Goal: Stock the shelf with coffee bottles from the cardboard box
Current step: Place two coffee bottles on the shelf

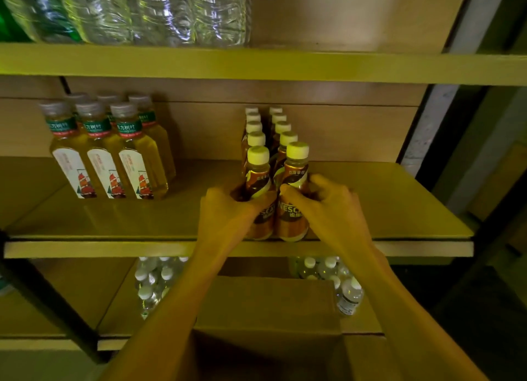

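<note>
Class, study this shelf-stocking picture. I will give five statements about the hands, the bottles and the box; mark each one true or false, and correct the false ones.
1. The left hand and right hand each grip a front brown coffee bottle with a cream cap. True.
2. The coffee bottles stand in two rows running back on the middle wooden shelf. True.
3. The yellow tea bottles with ship labels stand to the right of the coffee. False: they stand to its left.
4. The open cardboard box sits on the top shelf. False: it is below the hands.
5. Clear water bottles stand on the lower shelf. True.
</note>
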Demonstrator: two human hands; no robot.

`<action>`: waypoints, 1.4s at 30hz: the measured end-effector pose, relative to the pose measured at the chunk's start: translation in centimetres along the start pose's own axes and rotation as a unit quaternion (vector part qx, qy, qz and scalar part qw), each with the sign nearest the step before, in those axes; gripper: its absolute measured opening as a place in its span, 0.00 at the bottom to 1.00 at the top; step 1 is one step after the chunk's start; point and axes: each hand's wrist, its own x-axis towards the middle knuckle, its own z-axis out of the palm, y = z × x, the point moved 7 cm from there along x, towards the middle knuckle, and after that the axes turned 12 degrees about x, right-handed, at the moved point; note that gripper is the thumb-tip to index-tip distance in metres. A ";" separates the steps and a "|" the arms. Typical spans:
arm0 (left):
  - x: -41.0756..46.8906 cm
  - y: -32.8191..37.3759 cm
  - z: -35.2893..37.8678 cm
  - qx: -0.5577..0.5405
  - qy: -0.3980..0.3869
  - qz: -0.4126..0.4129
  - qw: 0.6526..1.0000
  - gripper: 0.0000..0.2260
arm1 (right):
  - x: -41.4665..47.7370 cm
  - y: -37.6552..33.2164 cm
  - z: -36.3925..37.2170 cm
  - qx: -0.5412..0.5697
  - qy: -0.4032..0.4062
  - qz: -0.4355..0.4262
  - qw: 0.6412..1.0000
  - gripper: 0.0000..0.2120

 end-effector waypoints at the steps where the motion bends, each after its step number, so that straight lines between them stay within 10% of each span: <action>1: 0.2 -0.3 0.2 0.005 0.000 0.000 1.000 0.12 | 0.2 0.4 0.3 0.006 -0.004 0.008 1.000 0.13; 12: -0.6 -1.9 1.6 -0.019 0.023 0.020 0.999 0.19 | 0.3 2.8 1.7 0.046 -0.006 0.039 0.998 0.10; 19: -3.4 -2.4 2.7 -0.009 0.046 0.017 0.999 0.27 | -2.0 4.9 2.7 -0.002 0.013 0.059 0.998 0.39; 42: -1.4 -4.6 3.4 0.093 0.038 0.014 0.995 0.24 | -1.1 6.2 3.8 -0.089 0.035 -0.006 0.995 0.31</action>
